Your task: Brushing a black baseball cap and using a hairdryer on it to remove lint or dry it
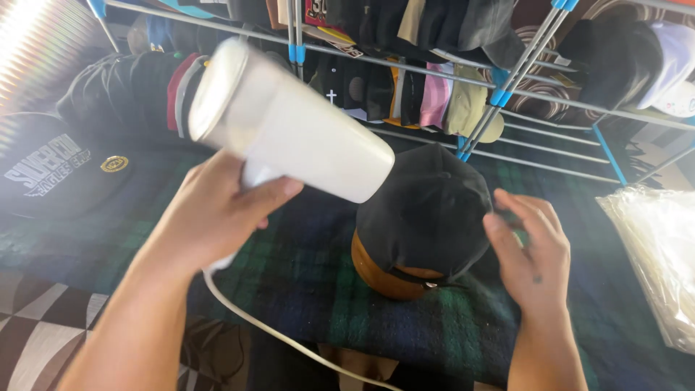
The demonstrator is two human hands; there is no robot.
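Left hand [217,213] grips the white steamer [289,127] by its handle, fingers wrapped tight, nozzle aimed down at the black cap [427,210]. The cap sits on a brown form [380,271] atop the plaid blanket [304,275]. Right hand [532,250] presses the cap's right side, fingers loosely spread. The cord [275,333] trails below.

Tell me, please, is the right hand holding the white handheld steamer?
No, the left hand grips the white handheld steamer, while the right hand rests on the black cap.
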